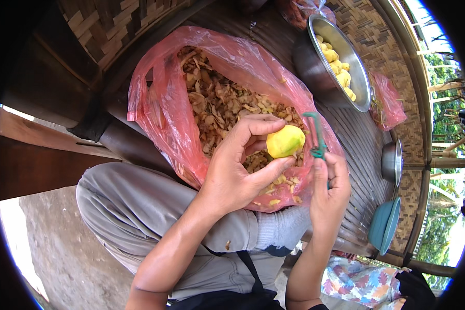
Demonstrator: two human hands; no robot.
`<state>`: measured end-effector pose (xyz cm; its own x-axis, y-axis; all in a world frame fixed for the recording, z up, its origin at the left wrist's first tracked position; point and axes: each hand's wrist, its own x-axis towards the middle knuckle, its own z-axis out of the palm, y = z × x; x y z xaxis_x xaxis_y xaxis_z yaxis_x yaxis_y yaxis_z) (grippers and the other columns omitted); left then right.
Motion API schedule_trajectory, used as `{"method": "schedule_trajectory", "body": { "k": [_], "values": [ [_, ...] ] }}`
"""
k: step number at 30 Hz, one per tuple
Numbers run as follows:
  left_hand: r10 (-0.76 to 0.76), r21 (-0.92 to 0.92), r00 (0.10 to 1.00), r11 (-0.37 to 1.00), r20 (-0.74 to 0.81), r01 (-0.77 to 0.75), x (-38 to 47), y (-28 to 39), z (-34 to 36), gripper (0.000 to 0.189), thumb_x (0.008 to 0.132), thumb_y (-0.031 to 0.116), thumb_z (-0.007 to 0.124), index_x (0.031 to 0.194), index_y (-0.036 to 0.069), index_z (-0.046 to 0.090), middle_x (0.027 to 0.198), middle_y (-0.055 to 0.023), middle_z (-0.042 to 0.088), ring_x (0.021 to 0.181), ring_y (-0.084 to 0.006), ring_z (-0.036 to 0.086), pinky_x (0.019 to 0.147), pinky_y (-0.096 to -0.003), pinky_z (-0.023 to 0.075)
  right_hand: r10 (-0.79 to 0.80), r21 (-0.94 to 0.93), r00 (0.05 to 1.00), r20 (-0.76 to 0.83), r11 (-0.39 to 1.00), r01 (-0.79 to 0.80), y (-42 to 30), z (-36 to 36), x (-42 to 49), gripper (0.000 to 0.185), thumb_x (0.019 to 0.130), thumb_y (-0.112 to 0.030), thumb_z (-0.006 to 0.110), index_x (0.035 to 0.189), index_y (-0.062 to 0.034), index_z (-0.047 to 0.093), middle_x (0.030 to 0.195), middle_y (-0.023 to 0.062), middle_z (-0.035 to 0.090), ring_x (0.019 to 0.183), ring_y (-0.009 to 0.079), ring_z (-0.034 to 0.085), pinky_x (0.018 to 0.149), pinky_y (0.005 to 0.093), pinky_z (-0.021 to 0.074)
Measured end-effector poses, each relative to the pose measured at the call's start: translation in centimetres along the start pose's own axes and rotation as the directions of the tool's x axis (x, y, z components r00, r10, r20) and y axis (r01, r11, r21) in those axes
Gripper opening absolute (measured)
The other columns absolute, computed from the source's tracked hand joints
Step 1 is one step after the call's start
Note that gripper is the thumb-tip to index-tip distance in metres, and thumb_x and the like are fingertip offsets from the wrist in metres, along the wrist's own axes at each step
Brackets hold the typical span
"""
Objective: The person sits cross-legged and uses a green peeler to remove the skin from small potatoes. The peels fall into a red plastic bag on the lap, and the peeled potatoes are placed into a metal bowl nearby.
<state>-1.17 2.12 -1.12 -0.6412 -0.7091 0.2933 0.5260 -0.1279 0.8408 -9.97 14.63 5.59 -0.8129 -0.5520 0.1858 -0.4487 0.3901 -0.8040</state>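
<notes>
A peeled yellow potato (285,142) with a greenish patch is held between the fingers and thumb of my left hand (236,166). Just to its right, my right hand (328,186) grips a green peeler (315,133) by its lower end; its upper part stands apart from the potato. Cord or string seems wound around the peeler's middle. Below both hands lies a large pink plastic bag (159,100), its mouth spread wide. Brown and yellow peelings (205,104) fill much of it.
A metal basin (314,69) of peeled potatoes (335,64) stands beyond the bag. Along the woven bamboo wall (387,69) are a smaller pink bag (387,102), a metal bowl (390,162) and a teal plastic basin (383,226). Everything rests on a slatted bamboo platform (356,143).
</notes>
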Motion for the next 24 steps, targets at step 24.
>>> {"method": "schedule_trajectory", "body": {
  "k": [24],
  "values": [
    [0.060, 0.300, 0.998, 0.952, 0.031, -0.067, 0.3, 0.6, -1.0, 0.058, 0.073, -0.001, 0.076, 0.125, 0.005, 0.050, 0.124, -0.0088, 0.048, 0.117, -0.0171, 0.048, 0.097, -0.0304, 0.0402, -0.001, 0.029, 0.990, 0.138, 1.000, -0.003, 0.9, 1.7, 1.0, 0.025, 0.088, 0.002, 0.059, 0.114, 0.0023, 0.056, 0.094, 0.0018, 0.061, 0.083, 0.0061, 0.054, 0.074, 0.0211, 0.0451]
  ]
}}
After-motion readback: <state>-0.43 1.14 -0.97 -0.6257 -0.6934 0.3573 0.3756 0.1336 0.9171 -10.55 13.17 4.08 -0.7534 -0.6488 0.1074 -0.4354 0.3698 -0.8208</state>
